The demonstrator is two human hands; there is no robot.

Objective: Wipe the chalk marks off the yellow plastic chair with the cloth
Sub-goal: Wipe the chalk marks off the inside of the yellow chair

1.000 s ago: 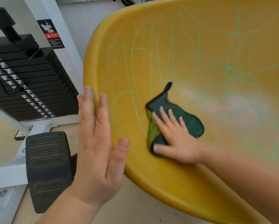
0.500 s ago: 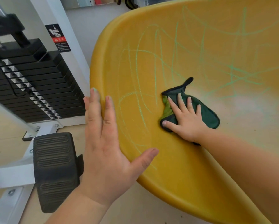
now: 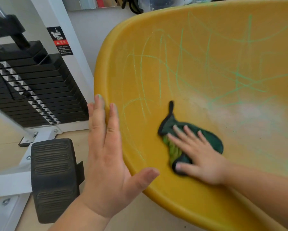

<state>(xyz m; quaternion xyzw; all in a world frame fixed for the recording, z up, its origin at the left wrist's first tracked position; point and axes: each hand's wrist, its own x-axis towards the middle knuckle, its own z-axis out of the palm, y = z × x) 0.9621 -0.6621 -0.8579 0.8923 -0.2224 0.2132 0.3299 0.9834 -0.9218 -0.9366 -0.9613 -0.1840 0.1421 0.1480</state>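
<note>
- Head view: right hand [image 3: 201,157] lies flat, fingers spread, pressing the cloth [image 3: 190,139] against the yellow chair [image 3: 156,189] near 5 o'clock, to rub chalk.
- Left hand [image 3: 106,155], open, braces the rim at 7 o'clock.
- Chalk marks [image 3: 181,67] remain toward 12 o'clock.

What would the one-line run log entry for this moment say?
phase: wiping | right hand flat on cloth | left hand bracing chair rim | chalk marks: remaining

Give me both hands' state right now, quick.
Left hand: open, flat against the yellow chair rim, holding nothing.
Right hand: open, fingers spread, pressing the green cloth onto the seat.
</note>
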